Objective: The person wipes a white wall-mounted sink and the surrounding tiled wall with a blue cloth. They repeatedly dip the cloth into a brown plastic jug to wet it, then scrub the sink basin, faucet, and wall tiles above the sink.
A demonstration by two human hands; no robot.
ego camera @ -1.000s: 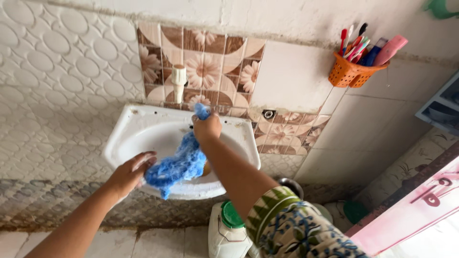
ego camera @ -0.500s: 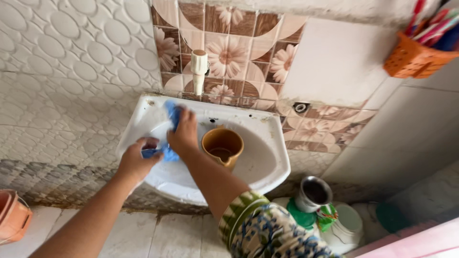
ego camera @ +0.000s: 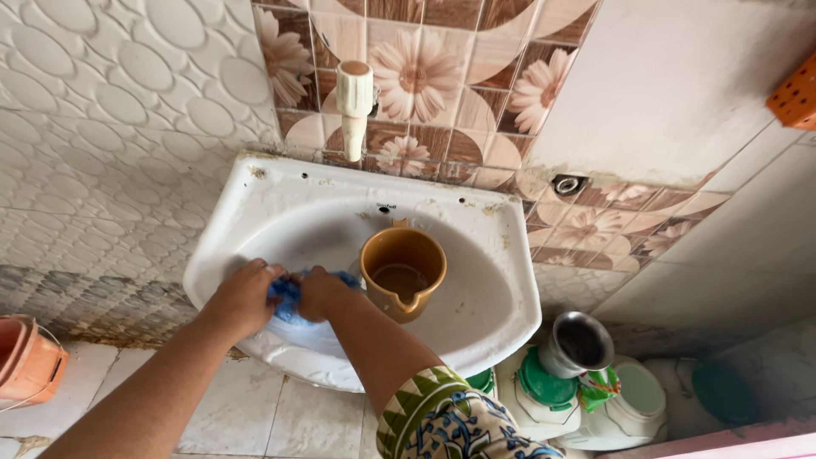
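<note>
So both hands are bunched around one blue cloth (ego camera: pixel 287 297) at the front-left of the white sink (ego camera: pixel 510 280), left hand (ego camera: pixel 246 296) and right hand (ego camera: pixel 321 291) each closed on it, pressed close together. Looks like a wringing or scrubbing job midway: the basin has brownish grime on its far slope and rim, so I'd guess plenty is left. One brown mug (ego camera: pixel 402 272) sits in the middle of the sink, holding murky water. One cream tap (ego camera: pixel 354 98) above the sink, and one steel cup (ego camera: pixel 580 342) below it on the right.
</note>
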